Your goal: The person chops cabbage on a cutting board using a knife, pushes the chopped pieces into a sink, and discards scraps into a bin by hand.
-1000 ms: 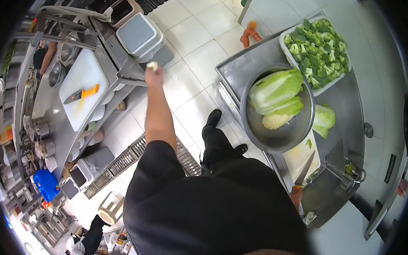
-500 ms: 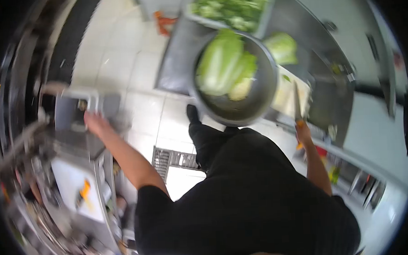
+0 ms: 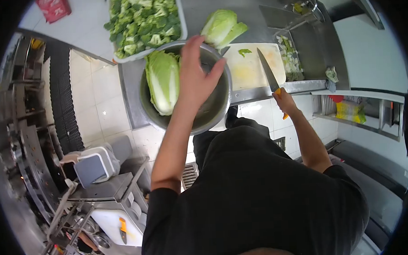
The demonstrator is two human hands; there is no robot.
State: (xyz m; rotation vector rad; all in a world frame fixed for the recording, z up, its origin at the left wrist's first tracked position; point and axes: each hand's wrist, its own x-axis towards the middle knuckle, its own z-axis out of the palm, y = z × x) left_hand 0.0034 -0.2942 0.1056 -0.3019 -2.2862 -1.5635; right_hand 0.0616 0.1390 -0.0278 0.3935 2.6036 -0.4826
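Observation:
My right hand (image 3: 284,102) is wrapped round the orange handle of a kitchen knife (image 3: 267,69). The blade reaches over a white cutting board (image 3: 247,75) that bears a few scraps of green leaf. Above a large metal bowl (image 3: 216,106) my left hand (image 3: 197,75) stretches out, thumb and fingers apart, holding nothing. In the bowl, to the left of that hand, lies a napa cabbage (image 3: 163,81). A second cabbage (image 3: 221,27) rests on the steel counter just beyond the fingertips. My hand and forearm hide part of the bowl's inside.
A white tray of cut broccoli (image 3: 144,20) stands behind the bowl. Leaf trimmings (image 3: 291,60) fill a sink basin right of the board. At lower left are a grey bin (image 3: 94,166) and another board (image 3: 110,222) with an orange-handled knife. A red packet (image 3: 54,8) lies far left.
My left hand has swung from the grey bin at the left to above the bowl, and the view has turned with it. My right hand keeps hold of the knife.

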